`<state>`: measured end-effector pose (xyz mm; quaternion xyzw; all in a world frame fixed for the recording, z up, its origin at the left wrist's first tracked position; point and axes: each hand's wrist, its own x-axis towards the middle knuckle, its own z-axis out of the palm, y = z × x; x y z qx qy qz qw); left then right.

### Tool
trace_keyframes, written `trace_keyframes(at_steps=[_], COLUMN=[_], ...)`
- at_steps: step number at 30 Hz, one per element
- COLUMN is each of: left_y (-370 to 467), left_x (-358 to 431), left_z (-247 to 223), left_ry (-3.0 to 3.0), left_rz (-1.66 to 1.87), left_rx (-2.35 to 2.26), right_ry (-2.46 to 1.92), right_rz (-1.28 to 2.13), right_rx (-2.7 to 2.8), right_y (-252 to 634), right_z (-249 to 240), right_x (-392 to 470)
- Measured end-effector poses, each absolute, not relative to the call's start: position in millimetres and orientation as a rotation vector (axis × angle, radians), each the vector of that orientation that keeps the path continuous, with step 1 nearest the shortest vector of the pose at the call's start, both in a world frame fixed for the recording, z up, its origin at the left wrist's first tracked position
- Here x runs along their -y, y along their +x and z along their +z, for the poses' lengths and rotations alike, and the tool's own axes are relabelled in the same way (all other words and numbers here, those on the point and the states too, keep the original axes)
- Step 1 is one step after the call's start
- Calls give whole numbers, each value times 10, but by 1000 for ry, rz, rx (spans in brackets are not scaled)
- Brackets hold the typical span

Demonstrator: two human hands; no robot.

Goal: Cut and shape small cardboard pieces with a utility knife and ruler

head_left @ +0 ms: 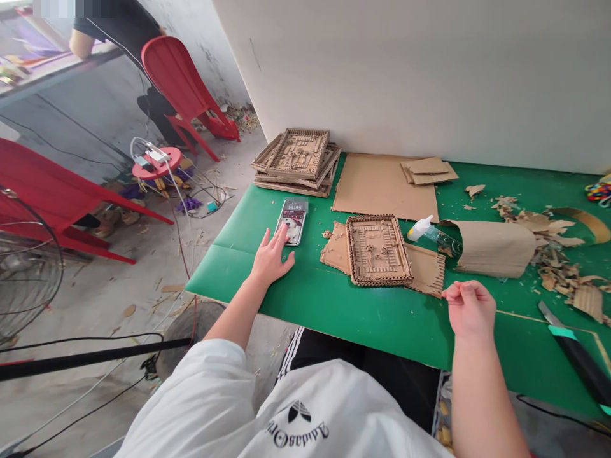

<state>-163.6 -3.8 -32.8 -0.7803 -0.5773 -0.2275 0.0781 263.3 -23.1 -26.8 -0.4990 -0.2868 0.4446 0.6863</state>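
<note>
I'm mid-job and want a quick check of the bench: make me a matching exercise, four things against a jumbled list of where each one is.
Things:
1. Phone
2. Knife
3. Stack of cardboard frames
4. Bottle

Places:
A. By the open end of the curled cardboard
B. At the far left of the green table
C. Under the fingers of the left hand
D. To the right of the right hand, near the table's front edge

Pairs: 1-C, 2-D, 3-B, 4-A

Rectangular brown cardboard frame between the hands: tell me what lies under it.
Flat brown cardboard sticks out left and right from under the frame, against the green tabletop. The middle is covered; whether it is one piece cannot be told.
</note>
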Motion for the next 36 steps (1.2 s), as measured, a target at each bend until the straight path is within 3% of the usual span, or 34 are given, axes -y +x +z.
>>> trace_keyframes(at_steps=[11,31,36], left_y=[-1681,-1653,-1681], left_x=[92,112,121], left_z=[-344,-289,-319], left_ry=[-2243,-2269,-2250], left_rz=[-824,-688,-802], left_rx=[1613,1863,1839], right_ry=[-1103,-1093,-1087], right_rz=[1017,1024,1021], right_rx=[631,622,618], right_y=[2645,2628,2632], right_z=[-267,-264,-257], right_x=[227,227,227])
